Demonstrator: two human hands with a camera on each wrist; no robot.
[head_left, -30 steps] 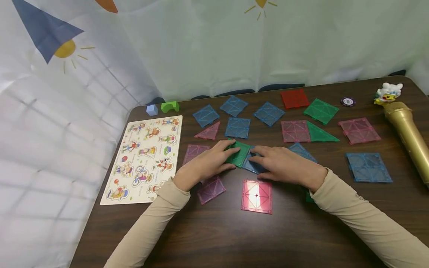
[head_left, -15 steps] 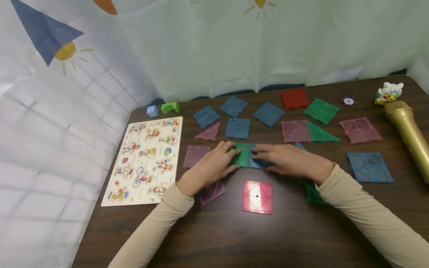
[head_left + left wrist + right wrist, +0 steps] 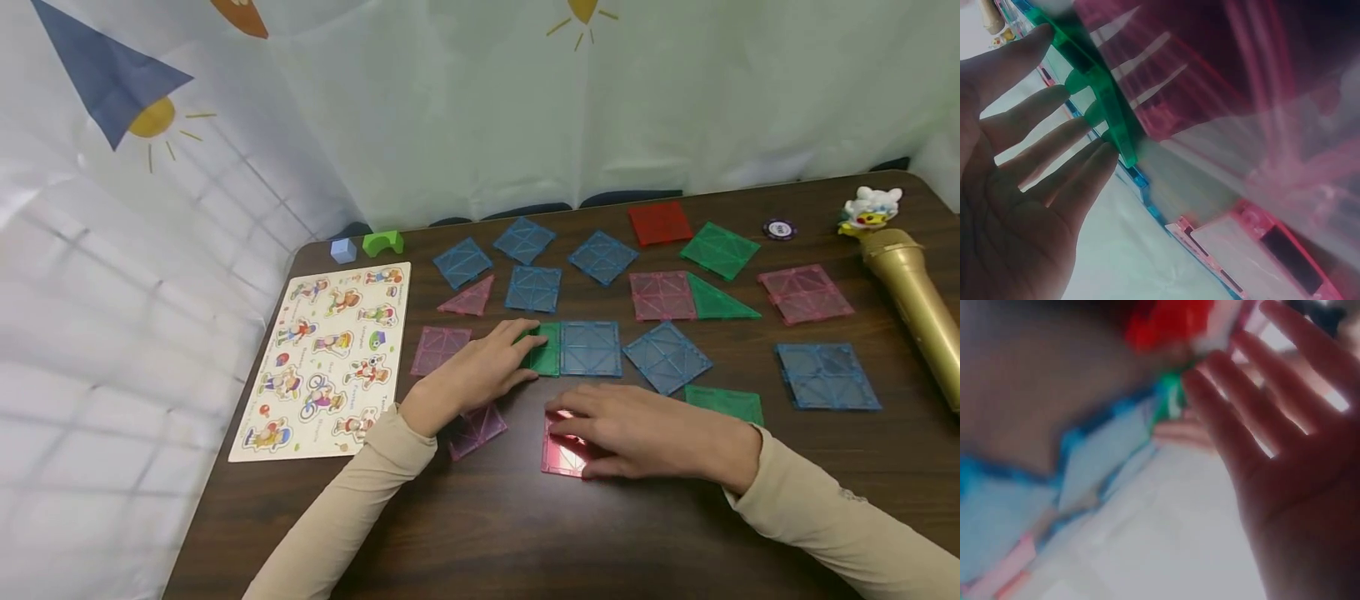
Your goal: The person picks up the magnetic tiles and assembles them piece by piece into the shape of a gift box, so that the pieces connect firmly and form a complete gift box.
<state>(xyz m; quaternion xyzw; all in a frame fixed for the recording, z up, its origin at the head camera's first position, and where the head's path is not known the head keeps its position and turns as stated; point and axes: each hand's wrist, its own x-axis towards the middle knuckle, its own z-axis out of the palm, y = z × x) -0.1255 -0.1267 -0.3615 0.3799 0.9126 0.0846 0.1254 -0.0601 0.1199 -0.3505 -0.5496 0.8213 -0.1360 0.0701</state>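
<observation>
My left hand (image 3: pixel 480 371) rests its fingertips on a green square magnetic tile (image 3: pixel 549 349) in the head view, covering its left part. In the left wrist view, its fairly straight fingers lie against the green tile (image 3: pixel 1107 103). A blue square tile (image 3: pixel 590 348) lies flush against the green one's right edge. My right hand (image 3: pixel 652 433) is over a bright pink square tile (image 3: pixel 558 461) nearer the front, hiding most of it. The right wrist view shows that hand (image 3: pixel 1291 437) with extended fingers and nothing between them. Whether it touches the pink tile I cannot tell.
Blue tiles (image 3: pixel 532 288), a red tile (image 3: pixel 660 222), a green triangle (image 3: pixel 717 299) and pink tiles (image 3: pixel 806 293) lie around. A wooden picture puzzle (image 3: pixel 273 433) is at left. A gold microphone (image 3: pixel 911 292) and small figurine (image 3: pixel 870 208) stand right. A white curtain (image 3: pixel 450 108) hangs behind.
The green and blue tiles have been turned straight, edge to edge. My right hand has left the blue tile and moved nearer, over the bright pink tile. The left hand stays on the green tile.
</observation>
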